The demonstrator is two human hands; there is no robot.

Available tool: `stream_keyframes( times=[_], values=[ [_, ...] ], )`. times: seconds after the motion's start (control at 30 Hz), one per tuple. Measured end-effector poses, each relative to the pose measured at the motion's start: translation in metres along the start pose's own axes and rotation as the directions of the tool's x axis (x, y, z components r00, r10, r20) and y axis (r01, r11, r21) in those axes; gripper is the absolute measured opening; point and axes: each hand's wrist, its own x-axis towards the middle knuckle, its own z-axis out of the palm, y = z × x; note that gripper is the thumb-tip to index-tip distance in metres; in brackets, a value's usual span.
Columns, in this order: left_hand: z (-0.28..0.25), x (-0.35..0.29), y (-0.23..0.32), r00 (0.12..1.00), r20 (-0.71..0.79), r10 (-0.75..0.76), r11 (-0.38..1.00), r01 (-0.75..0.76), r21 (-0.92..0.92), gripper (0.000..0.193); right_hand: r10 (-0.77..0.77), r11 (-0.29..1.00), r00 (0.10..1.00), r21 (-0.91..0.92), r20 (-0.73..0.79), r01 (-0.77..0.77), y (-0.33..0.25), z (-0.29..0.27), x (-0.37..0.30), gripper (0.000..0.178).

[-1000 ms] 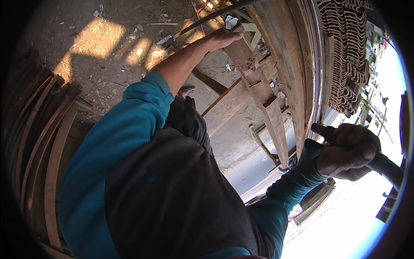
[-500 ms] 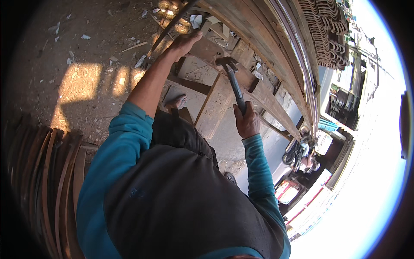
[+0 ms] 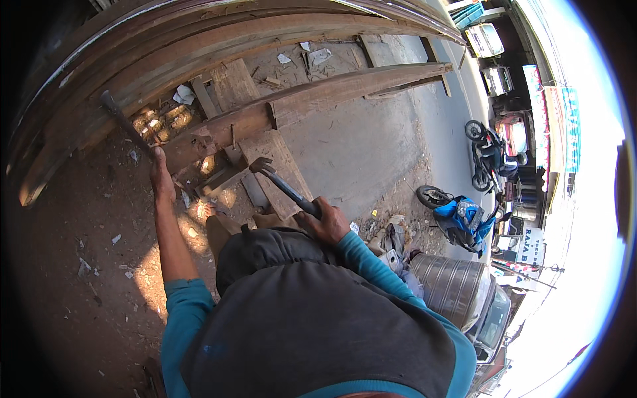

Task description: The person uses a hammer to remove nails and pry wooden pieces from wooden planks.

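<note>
My right hand [image 3: 326, 224] is wrapped around the claw hammer [image 3: 292, 192], held between me and the notched timber beam [image 3: 318, 98]. My left hand [image 3: 163, 180], grip indeterminable, is at the beam's end, beside a dark bar [image 3: 125, 123]. Beyond stands a blue motorcycle [image 3: 464, 215].

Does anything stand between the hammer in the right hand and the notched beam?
Nothing visible does. The hammer, gripped by the right hand, has its head beside the beam in this view. A plank shows behind the hammer, seemingly below it rather than in the way. How high the head hangs is unclear.
</note>
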Motion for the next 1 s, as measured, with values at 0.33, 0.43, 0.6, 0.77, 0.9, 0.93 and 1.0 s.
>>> stream_keyframes(
  times=[0.33, 0.43, 0.6, 0.77, 0.9, 0.93, 1.0],
  values=[
    [-0.041, -0.046, -0.055, 0.959, -0.083, 0.270, 0.957, -0.258, 0.131, 0.076, 0.077, 0.971, 0.940, 0.237, -0.331, 0.004, 0.106, -0.032, -0.013, 0.041],
    [-0.002, -0.085, -0.043, 0.949, -0.122, 0.291, 0.927, -0.249, 0.279, 0.072, 0.096, 0.939, 0.904, 0.338, -0.416, 0.055, 0.149, -0.037, -0.012, 0.038],
    [0.005, -0.128, -0.076, 0.943, -0.303, 0.135, 0.984, -0.092, 0.154, 0.068, 0.073, 0.892, 0.929, 0.440, -0.363, 0.102, 0.181, -0.041, -0.003, 0.037],
    [0.013, -0.191, -0.161, 0.962, -0.171, -0.213, 0.960, 0.238, 0.145, 0.058, 0.096, 0.811, 0.927, 0.569, -0.362, 0.138, 0.191, -0.040, -0.010, 0.036],
    [0.027, -0.224, -0.235, 0.864, -0.083, -0.497, 0.754, 0.477, 0.452, 0.053, 0.069, 0.822, 0.900, 0.536, -0.429, 0.192, 0.169, -0.036, 0.007, 0.036],
    [0.009, -0.230, -0.258, 0.882, -0.079, -0.464, 0.712, 0.425, 0.559, 0.051, 0.047, 0.814, 0.897, 0.537, -0.440, 0.221, 0.152, -0.029, 0.021, 0.037],
    [0.005, -0.235, -0.276, 0.904, -0.020, -0.426, 0.596, 0.297, 0.746, 0.049, -0.033, 0.903, 0.913, 0.379, -0.406, 0.201, 0.138, -0.013, 0.049, 0.043]
  ],
)
